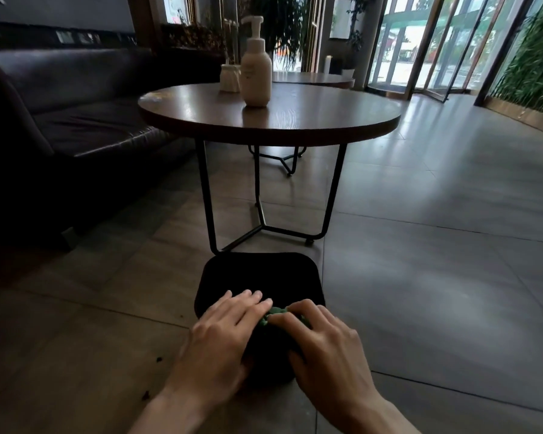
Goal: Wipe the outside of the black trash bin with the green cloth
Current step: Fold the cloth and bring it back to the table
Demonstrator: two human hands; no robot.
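i see one black trash bin (259, 277) on the floor before one round table (295, 123). my left hand (220, 336) lies flat on it, fingers straight. my right hand (326, 346) curls around one green cloth (271, 316) against the bin.

Dim interior, window backlight, wide-angle edge distortion.

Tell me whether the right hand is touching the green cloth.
Touching. In the head view, the right hand's curled fingers close over the bunched green cloth on the black trash bin, with no gap visible between them.
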